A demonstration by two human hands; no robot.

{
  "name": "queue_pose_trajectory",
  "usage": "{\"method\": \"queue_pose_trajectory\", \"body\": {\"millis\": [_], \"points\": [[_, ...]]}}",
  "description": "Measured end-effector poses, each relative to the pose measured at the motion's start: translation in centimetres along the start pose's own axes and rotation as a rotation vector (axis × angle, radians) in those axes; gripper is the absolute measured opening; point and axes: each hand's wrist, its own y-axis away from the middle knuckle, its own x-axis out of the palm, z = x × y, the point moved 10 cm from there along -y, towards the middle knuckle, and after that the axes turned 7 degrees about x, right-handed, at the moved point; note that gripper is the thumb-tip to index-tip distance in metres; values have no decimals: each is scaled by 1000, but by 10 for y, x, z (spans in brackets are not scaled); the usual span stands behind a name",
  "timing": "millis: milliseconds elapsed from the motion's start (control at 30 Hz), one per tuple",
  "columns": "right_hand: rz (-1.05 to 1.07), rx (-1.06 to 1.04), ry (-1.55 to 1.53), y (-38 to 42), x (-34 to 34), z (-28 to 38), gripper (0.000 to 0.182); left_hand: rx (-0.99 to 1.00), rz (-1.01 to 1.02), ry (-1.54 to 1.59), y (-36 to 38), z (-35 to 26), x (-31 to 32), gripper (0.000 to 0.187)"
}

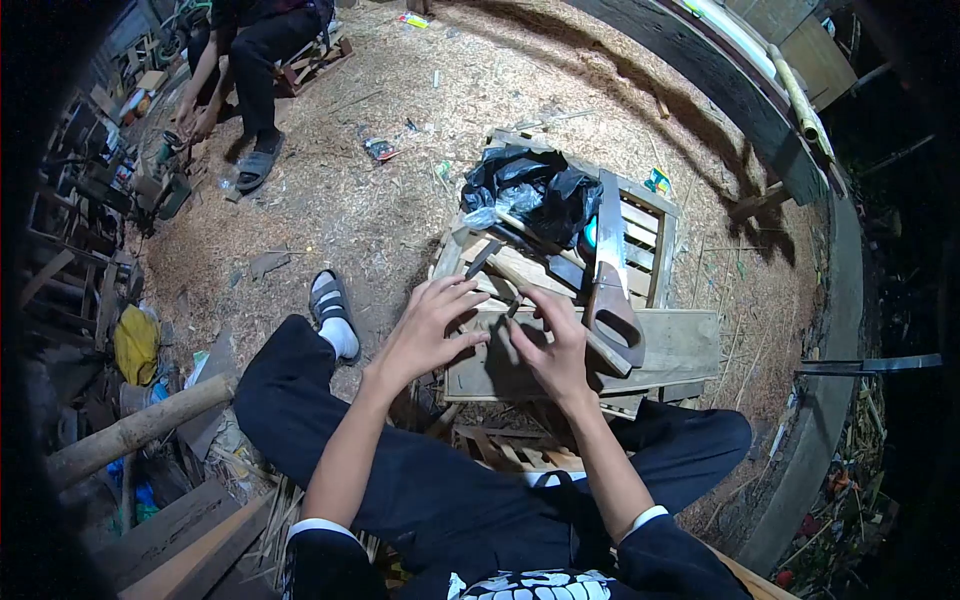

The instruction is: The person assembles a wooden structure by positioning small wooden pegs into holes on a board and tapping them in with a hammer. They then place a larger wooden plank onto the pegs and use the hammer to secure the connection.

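My left hand (432, 328) hovers at the left of a low slatted wooden stand, its fingers spread and its palm down. My right hand (553, 345) is bent in a pinch beside it; a small dark sliver (515, 306) shows at its thumb and forefinger, too small to name. Just beyond my left fingertips lies a dark flat blade (483, 260). A wide plank (670, 345) spans the near side of the stand, under both hands. To the right of my right hand rests a handsaw (608, 255), its brown handle toward me.
A black plastic bag (545, 190) sits on the far part of the slatted stand (662, 205). Another person (262, 60) sits at the upper left, hands low. A bamboo pole (140, 430) juts in at left. Shavings cover the ground (400, 90); a concrete ledge (845, 290) runs along the right.
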Motion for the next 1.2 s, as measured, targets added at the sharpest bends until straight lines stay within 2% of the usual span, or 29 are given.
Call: {"method": "queue_pose_trajectory", "body": {"millis": [133, 200, 267, 400, 533, 667, 767, 867, 900, 1000, 1100, 1133, 1200], "points": [[-96, -103, 88, -27, -4, 5, 40, -4, -126, -34, -9, 5, -13, 51], [-85, -17, 34, -47, -1, -3, 41, 6, -155, -40, -17, 3, -18, 48], [-117, -37, 28, -72, -2, -3, 44, -9, -200, -40, -25, 2, -25, 46], [-253, -79, 225, -119, -1, -5, 45, -13, -230, -56, -39, 8, -25, 43], [-268, -51, 287, -108, -5, -3, 44, -6, -187, -34, -43, 11, -19, 44], [-137, 62, 210, -57, -13, -4, 42, -2, -146, -46, -40, 9, -12, 45], [30, 114, 423, -17, -5, 0, 45, 18, -119, -41, -36, 8, -5, 42], [4, 66, 582, 6, -9, -4, 49, 30, -113, -35, -31, 4, -1, 40], [0, 109, 603, 7, -14, -8, 53, 31, -101, -35, -28, 5, 2, 39], [131, 167, 600, 1, -14, -29, 42, 37, -60, -32, -18, 5, 2, 41], [241, 125, 527, 1, -10, -19, 33, 82, 48, -115, -11, -4, 5, 45], [236, 123, 532, 3, -14, -13, 33, 94, 30, -119, -10, -5, 3, 46], [210, 212, 345, 14, -22, -5, 34, 104, 9, -124, -7, -5, -2, 48]]}}
